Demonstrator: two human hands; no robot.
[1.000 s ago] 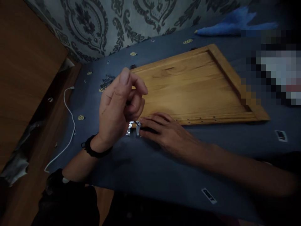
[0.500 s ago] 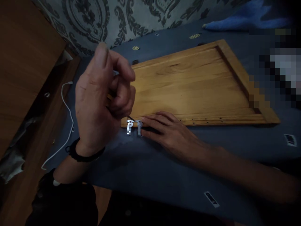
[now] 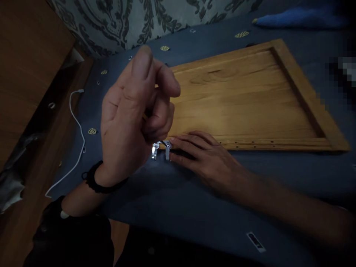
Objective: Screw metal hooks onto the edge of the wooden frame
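My left hand [image 3: 125,115] is closed around a screwdriver, its handle mostly hidden by the fingers. The thin dark shaft [image 3: 163,142] slants down from the fist to a shiny metal fitting with hook-like arms [image 3: 167,151]. That fitting sits on the near edge of a framed wooden panel [image 3: 228,100], close to its left end. Small dark holes dot the same edge further right. My right hand [image 3: 214,159] lies flat across the edge, fingers stretched out, the fingertips against the fitting's right side.
Dark blue patterned fabric [image 3: 194,207] lies under the panel. A white cable [image 3: 82,129] curves along the left, beside wooden furniture [image 3: 30,44]. At the back are a patterned wall [image 3: 116,18] and a blue cloth [image 3: 300,18].
The view has shifted slightly, so the panel appears further right. My left fist appears further right too, still at the fitting with the screwdriver. My right hand stays on the panel's edge.
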